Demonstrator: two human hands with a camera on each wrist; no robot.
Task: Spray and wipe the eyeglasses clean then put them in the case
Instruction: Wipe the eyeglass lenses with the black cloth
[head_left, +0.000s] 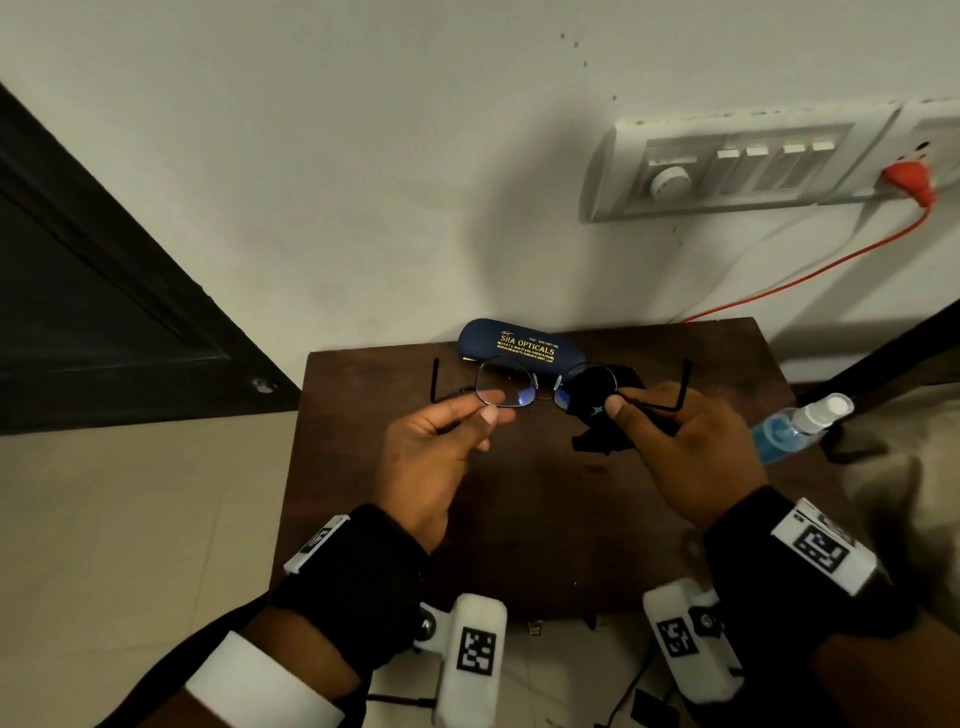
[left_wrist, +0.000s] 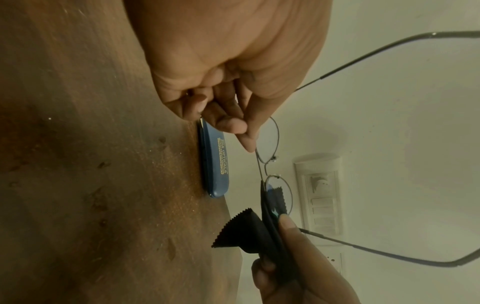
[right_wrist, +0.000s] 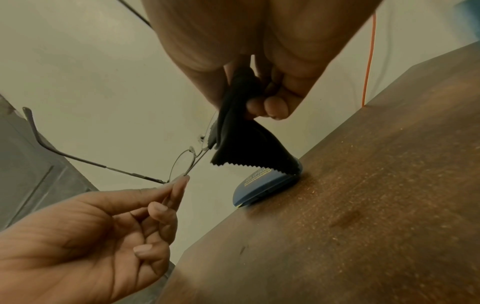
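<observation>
Wrist bands with their printed markers (head_left: 818, 545) sit closest to my view, and past them I hold the eyeglasses (head_left: 545, 387) up above the table (head_left: 571, 519). My left hand (head_left: 441, 447) pinches the rim of one lens between thumb and forefinger, the other fingers loosely curled. My right hand (head_left: 691, 447) grips the black cloth (left_wrist: 249, 234), folded over the other lens with the thumb pressing on it. I judge this to be the wiping step. Next I would rub that lens, switch to the other one, then fold the arms for packing. Behind the glasses the blue case (head_left: 519, 345) lies closed on the table, so it needs opening first. Well to the right lies the spray bottle (head_left: 800, 423). An orange cable (head_left: 810, 275) trails down the wall, clear of my hands.
</observation>
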